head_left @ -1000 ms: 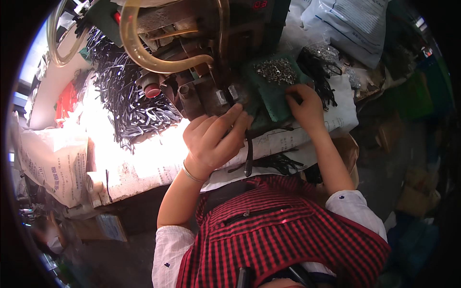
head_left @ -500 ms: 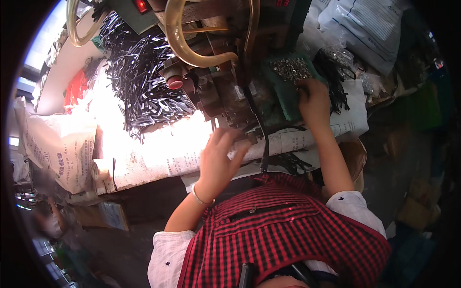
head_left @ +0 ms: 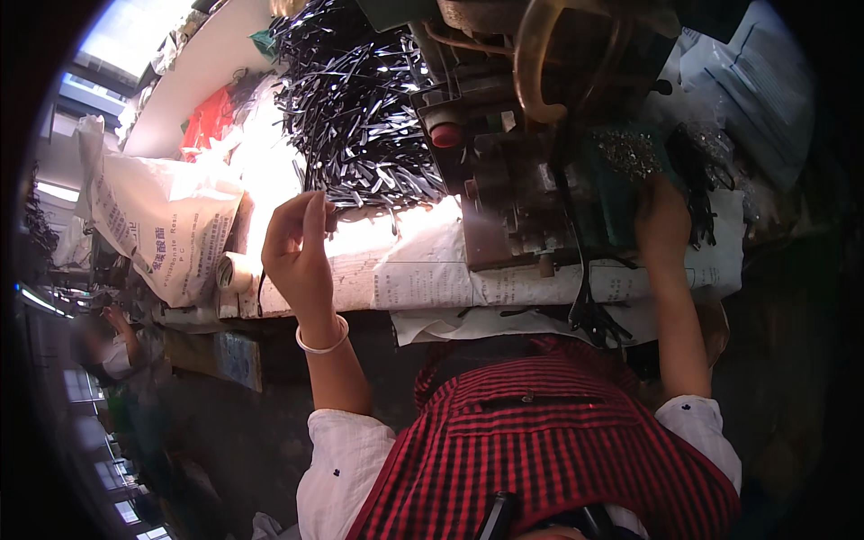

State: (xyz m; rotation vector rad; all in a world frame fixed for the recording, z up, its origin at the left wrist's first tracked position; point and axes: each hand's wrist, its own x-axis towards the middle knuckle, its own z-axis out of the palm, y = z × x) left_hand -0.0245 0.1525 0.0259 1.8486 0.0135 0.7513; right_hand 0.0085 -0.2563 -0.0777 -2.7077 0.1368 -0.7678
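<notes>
my left hand is raised over the near edge of the worktop, fingers curled loosely with the tips pinched together near the lower edge of the heap of thin dark metal strips; whether a strip sits between my fingertips i cannot tell, as they are small and dark against the heap. a pale bangle circles that wrist. the heap of strips lies on the far left part of the worktop, spread over sheets of printed white paper that cover the surface and hang over its near edge. just right of the heap stands a dark, greasy metal press machine with a red round button on its left side and a curved brass-coloured tube above. my right hand reaches up beside the machine to a dark green tray holding small shiny metal pieces; its fingers are hidden in shadow against the tray, so its grip cannot be told. a white printed sack leans at the far left of the worktop, with a red plastic bag behind it.
</notes>
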